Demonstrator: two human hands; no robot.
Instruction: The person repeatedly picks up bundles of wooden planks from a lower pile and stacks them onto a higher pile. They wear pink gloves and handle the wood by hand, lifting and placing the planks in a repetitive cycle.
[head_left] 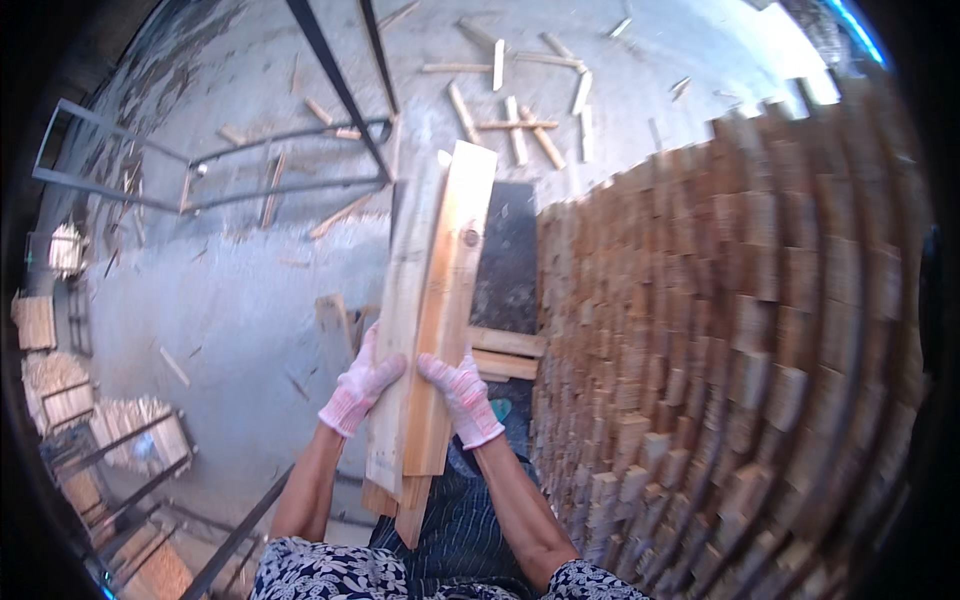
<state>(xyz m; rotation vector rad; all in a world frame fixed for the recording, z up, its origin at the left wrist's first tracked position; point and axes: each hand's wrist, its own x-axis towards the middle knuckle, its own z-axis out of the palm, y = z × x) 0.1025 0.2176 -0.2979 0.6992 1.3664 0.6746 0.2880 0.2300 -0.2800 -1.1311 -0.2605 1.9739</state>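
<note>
Between my two gloved hands is a bundle of several long wooden boards, held lengthwise in front of my body. My left hand (362, 388) clasps the left side, its thumb over a pale board (400, 320). Gripping from the other side, my right hand (465, 398) has its thumb on a yellowish board (455, 270) with a dark knot near its far end. More board ends (412, 515) stick out at the near end, over my dark striped apron. The fingers under the bundle are mostly hidden.
A tall stack of wooden pieces (700, 330) rises along my right. Boards (505, 350) lie beside a dark flat surface (510, 260) ahead. Wood scraps (518, 130) litter the concrete floor. A metal frame (290, 195) stands far left; bundled wood (140, 430) sits at left.
</note>
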